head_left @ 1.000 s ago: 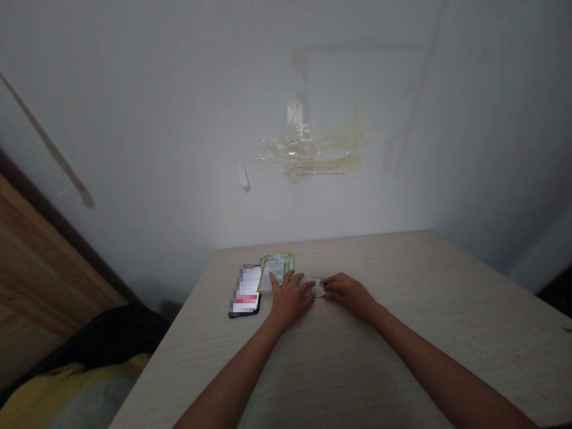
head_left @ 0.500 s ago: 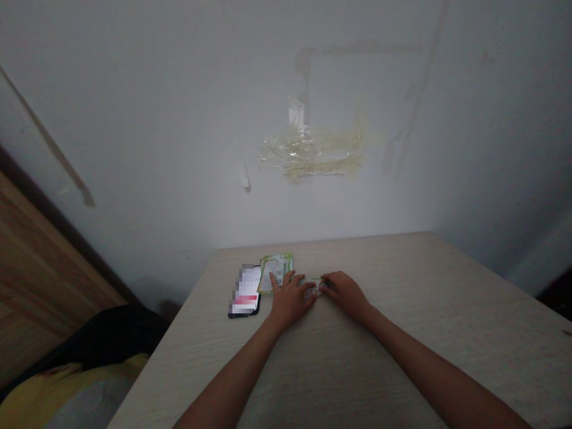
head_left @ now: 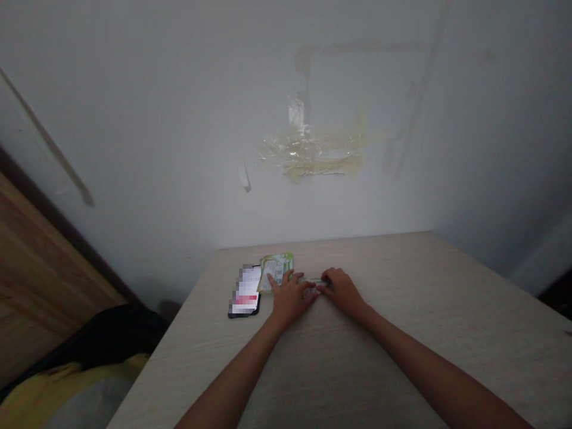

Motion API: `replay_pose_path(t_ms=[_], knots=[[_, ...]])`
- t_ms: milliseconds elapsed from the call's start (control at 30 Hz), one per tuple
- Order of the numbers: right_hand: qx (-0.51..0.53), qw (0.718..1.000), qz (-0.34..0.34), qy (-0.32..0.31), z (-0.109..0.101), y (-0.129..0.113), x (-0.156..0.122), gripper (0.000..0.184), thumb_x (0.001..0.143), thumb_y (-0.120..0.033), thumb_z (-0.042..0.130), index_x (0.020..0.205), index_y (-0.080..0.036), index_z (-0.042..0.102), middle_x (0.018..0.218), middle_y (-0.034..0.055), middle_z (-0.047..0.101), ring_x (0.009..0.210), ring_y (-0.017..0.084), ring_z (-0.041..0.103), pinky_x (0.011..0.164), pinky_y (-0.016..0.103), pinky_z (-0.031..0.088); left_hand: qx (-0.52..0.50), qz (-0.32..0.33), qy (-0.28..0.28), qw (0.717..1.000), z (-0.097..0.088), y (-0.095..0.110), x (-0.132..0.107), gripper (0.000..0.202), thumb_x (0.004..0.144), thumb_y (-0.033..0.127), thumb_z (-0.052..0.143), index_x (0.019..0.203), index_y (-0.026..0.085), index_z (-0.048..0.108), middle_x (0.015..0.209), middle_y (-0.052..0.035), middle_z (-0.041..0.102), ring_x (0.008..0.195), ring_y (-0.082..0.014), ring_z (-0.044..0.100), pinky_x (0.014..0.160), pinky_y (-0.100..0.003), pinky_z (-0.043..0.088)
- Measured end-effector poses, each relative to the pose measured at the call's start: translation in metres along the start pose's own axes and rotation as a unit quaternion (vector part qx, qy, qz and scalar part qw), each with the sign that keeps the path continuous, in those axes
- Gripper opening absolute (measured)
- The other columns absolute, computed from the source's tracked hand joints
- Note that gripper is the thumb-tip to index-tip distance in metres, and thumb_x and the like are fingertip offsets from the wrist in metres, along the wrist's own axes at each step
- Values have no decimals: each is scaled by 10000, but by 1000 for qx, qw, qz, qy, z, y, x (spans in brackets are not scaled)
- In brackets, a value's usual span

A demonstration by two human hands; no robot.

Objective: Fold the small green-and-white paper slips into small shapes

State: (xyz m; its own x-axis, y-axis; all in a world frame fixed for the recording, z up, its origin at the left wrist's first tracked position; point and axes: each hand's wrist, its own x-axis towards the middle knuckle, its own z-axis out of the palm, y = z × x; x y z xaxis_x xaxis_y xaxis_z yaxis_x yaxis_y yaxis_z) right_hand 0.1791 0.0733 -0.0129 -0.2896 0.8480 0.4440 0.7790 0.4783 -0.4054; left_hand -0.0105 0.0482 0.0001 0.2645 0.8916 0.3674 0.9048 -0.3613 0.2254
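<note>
Between my two hands a small green-and-white printed packet or card [head_left: 318,281] lies low over the table, mostly hidden by fingers. My left hand [head_left: 291,300] has its thumb and index finger closed on the left part of it, while its other fingers spread out to the left. On the packet's right end, the bent fingers and thumb of my right hand [head_left: 342,290] pinch the edge. Several overlapping green-and-white printed packets or cards [head_left: 279,263] lie just beyond my left hand, whose outer fingers reach over their near edge.
Left of the printed pile lies a phone [head_left: 245,302] with its screen lit, partly under the pile's edge. The pale wooden table [head_left: 402,268] meets a wall [head_left: 179,119] with old tape marks. Yellow and dark cloth [head_left: 75,387] is at the lower left, beside a wooden panel [head_left: 27,268].
The packet between my hands looks more edge-on or folded than before. My right hand has shifted slightly up and left; my left hand is nearly still.
</note>
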Motion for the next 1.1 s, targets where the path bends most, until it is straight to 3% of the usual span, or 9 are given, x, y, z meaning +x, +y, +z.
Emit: replay_pose_path(t_ms=[233, 400, 733, 1100], knots=[[49, 998, -36, 16, -7, 1, -3, 108, 895, -282, 585, 912, -195, 646, 910, 56, 625, 904, 199, 552, 826, 329, 440, -9, -26, -9, 1000, 1, -2, 1, 333, 807, 650, 534, 1048, 465, 672, 1313, 8, 571, 1317, -341, 360, 985, -792, -96], [58, 995, -65, 45, -11, 7, -11, 160, 887, -183, 547, 955, -204, 691, 949, 73, 617, 919, 198, 555, 837, 339, 459, -2, -20, -4, 1000, 1, -2, 1, 316, 812, 625, 550, 1061, 469, 667, 1307, 7, 576, 1322, -341, 352, 990, -787, -101], [41, 994, -102, -22, -13, -4, -17, 228, 896, -167, 530, 1032, -218, 706, 989, 78, 599, 918, 186, 557, 835, 320, 470, 5, -23, -3, 1000, 1, 0, 0, 302, 823, 607, 552, 1056, 456, 670, 1308, 9, 572, 1330, -329, 341, 997, -773, -115], [13, 993, -114, -19, -11, -2, -17, 230, 889, -192, 555, 1049, -243, 713, 1007, 76, 642, 995, 214, 541, 889, 369, 464, 3, -21, -13, 1000, -2, 1, -1, 311, 832, 581, 555, 1094, 449, 658, 1323, -1, 562, 1334, -329, 332, 1009, -762, -112]])
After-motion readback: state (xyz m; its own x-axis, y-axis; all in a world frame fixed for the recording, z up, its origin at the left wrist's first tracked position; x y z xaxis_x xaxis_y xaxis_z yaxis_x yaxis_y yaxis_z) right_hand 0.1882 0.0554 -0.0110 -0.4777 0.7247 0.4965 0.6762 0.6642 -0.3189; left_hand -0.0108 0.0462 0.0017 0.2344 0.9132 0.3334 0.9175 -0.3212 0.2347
